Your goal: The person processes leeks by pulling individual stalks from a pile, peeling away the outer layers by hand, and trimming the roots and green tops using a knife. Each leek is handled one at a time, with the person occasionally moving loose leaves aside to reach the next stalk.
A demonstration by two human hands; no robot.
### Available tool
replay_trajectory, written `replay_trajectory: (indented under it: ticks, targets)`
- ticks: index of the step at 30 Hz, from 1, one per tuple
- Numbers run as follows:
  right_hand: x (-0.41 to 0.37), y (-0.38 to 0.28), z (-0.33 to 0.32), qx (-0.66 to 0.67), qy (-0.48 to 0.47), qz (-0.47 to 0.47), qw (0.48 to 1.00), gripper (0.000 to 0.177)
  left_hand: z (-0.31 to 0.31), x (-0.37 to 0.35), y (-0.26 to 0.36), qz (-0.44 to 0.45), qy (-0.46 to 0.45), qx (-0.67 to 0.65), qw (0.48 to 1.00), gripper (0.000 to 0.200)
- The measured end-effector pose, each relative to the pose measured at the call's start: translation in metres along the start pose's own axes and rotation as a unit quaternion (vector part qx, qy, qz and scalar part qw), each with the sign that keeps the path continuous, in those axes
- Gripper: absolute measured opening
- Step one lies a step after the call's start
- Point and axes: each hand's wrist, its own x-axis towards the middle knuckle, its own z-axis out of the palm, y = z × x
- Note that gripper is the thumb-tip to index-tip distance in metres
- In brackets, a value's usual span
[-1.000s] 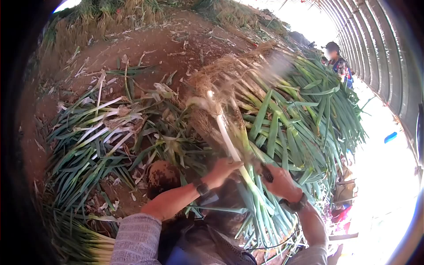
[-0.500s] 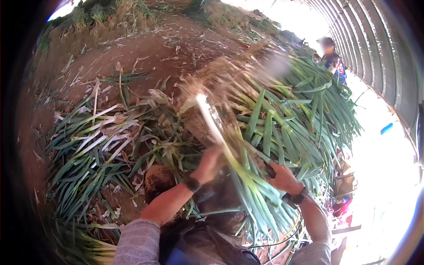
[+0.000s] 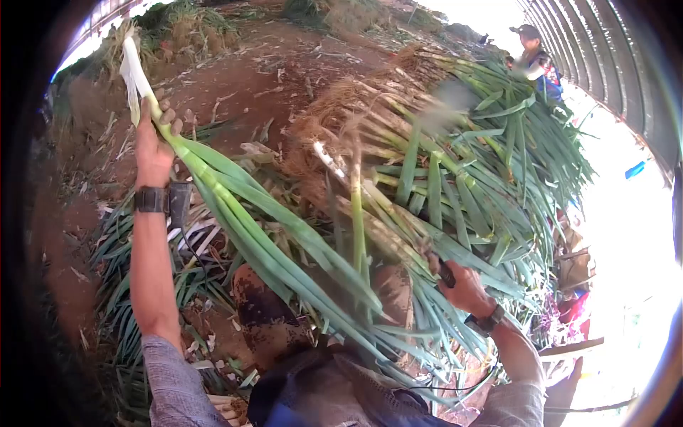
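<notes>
My left hand (image 3: 158,135) is raised at the upper left, its fingers wrapped round a long leek (image 3: 200,171). The white end of the leek points up, with a loose strip of skin hanging from it, and its green leaves trail down to the right across my lap. Lower right, my right hand (image 3: 466,288) is closed round a dark handle (image 3: 447,275), beside the leaves of other leeks. A large heap of unpeeled leeks (image 3: 462,164) with brown roots lies beyond my right hand.
Whitish peeled leeks (image 3: 131,249) lie on the soil at the left. Another person (image 3: 533,60) is behind the heap at the upper right. More plants (image 3: 185,28) stand at the back left. A ribbed wall (image 3: 605,64) curves along the right.
My left hand has moved up and left from the middle, carrying the leek. My right hand has shifted slightly right and down. The other person's head has turned or shifted slightly.
</notes>
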Motion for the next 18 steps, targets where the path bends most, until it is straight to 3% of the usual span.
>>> replay_trajectory:
  ticks: [1,3,5,7,9,13,14,15,17,18]
  targets:
    - [0.006,-0.008,0.002,0.007,-0.003,-0.005,1.000,0.031,0.003,-0.003,0.002,0.002,0.002,0.009,1.000,0.035]
    - [0.021,-0.032,0.008,0.052,0.041,-0.114,0.991,0.030,0.014,-0.011,-0.005,-0.024,0.072,0.054,0.996,0.039]
    - [0.042,-0.041,0.016,0.054,0.004,-0.105,0.993,0.028,0.017,-0.017,-0.023,-0.031,0.081,0.030,0.996,0.037]
    - [0.058,-0.040,0.017,-0.041,-0.104,-0.129,0.985,0.025,0.026,-0.016,-0.016,-0.032,0.111,0.069,0.991,0.034]
    - [0.064,-0.028,0.009,-0.019,-0.093,-0.127,0.987,0.024,0.027,0.001,0.020,0.014,0.119,0.120,0.986,0.035]
    - [0.050,-0.044,-0.004,0.051,-0.132,-0.034,0.989,0.028,0.042,0.050,0.123,0.143,0.100,0.251,0.952,0.035]
    - [0.051,-0.038,0.006,0.053,-0.109,-0.051,0.991,0.029,0.063,0.055,0.138,0.193,0.164,0.295,0.921,0.035]
    - [0.051,-0.031,0.016,0.053,-0.082,-0.065,0.993,0.031,0.044,0.078,0.166,0.186,0.057,0.354,0.915,0.040]
    - [0.049,-0.031,0.022,0.067,-0.088,-0.061,0.992,0.031,0.066,0.079,0.173,0.268,0.101,0.489,0.824,0.050]
    - [0.049,-0.032,0.021,0.068,-0.085,-0.048,0.993,0.030,0.045,0.097,0.188,0.265,0.091,0.581,0.764,0.054]
